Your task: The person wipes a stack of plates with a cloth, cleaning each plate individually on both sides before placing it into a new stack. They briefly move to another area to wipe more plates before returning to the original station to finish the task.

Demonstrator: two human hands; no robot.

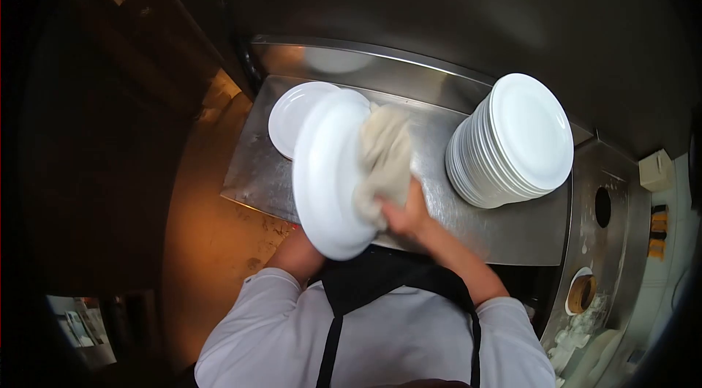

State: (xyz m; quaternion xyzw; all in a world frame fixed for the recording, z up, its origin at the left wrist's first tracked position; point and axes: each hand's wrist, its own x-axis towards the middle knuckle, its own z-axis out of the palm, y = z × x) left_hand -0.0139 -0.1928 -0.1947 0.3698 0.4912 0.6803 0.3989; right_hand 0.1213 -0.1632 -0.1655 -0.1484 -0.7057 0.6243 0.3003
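A white plate, blurred by motion, is held up on a tilt in front of my body. My left forearm reaches in behind it, and the plate hides the fingers of my left hand that holds it. My right hand is closed on a beige cloth, which lies bunched against the plate's right side. Past the held plate, another white plate rests on the steel counter, partly covered from view.
To the right on the counter stands a tall, leaning stack of white plates. A raised steel backsplash runs along the back. Further right, a steel surface has a round dark hole and a brown round object.
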